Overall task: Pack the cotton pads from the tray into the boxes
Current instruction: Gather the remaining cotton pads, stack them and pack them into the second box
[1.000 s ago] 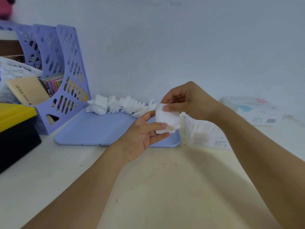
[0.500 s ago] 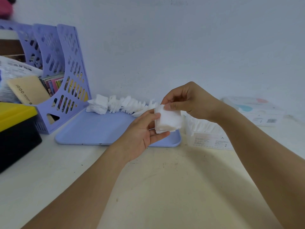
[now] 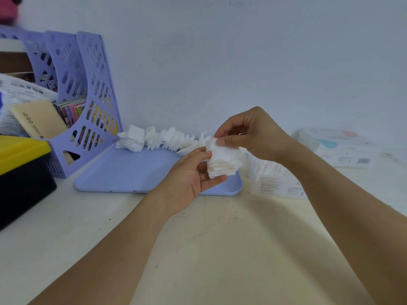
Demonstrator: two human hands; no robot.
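Observation:
A stack of white square cotton pads (image 3: pixel 223 158) is held above the right end of the lilac tray (image 3: pixel 132 175). My left hand (image 3: pixel 190 175) cradles the stack from below and the left, thumb on its side. My right hand (image 3: pixel 248 133) pinches the stack's top edge with thumb and forefinger. A row of loose cotton pads (image 3: pixel 158 139) lies along the tray's far edge. Right of the tray stands an open clear box (image 3: pixel 275 179) holding white pads, partly hidden by my right wrist. A closed box with pink and blue print (image 3: pixel 339 148) lies further right.
A lilac perforated file rack (image 3: pixel 88 106) with papers stands left of the tray against the white wall. A yellow-lidded black box (image 3: pixel 22 172) sits at the left edge. Bare cream tabletop (image 3: pixel 220 249) stretches in front of the tray.
The stack has tilted more upright between my hands and shifted slightly right. My left thumb now lies on its side. Both hands stay in about the same place.

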